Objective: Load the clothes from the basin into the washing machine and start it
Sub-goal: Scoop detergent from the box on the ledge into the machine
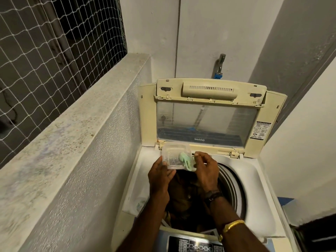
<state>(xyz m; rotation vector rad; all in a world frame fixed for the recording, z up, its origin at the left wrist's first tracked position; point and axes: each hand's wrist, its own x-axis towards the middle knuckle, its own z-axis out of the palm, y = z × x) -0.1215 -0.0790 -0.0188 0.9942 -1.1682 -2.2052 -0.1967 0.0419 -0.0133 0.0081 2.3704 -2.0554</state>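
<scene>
At the near edge, the control panel point(197, 245) of the washing machine point(254, 188) is seen, with both forearms reaching over it. A gold bracelet point(233, 224) and a dark watch point(212, 194) are worn on the right arm. Beyond the panel, the drum point(235, 190) is loaded with dark clothes point(183, 195), which lie low inside, under the hands. The right part of the drum mouth is left uncovered.

Above the far rim of the drum, a small clear plastic box point(172, 156) is gripped at its near left corner by the left hand point(160, 177), thumb on top. A pale green piece point(185, 159) is held inside the box, at its right end. The right hand point(207, 170) is placed at that end with its fingers curled; whether the box or the green piece is pinched cannot be told.

Behind the box, the lid point(209, 122) is propped upright on its hinges against the rear wall, where a tap point(221, 64) is mounted. The machine is hemmed in by a speckled ledge point(72, 124) at left, topped by netting point(45, 42), and by a white wall point(300, 142) close at right.
</scene>
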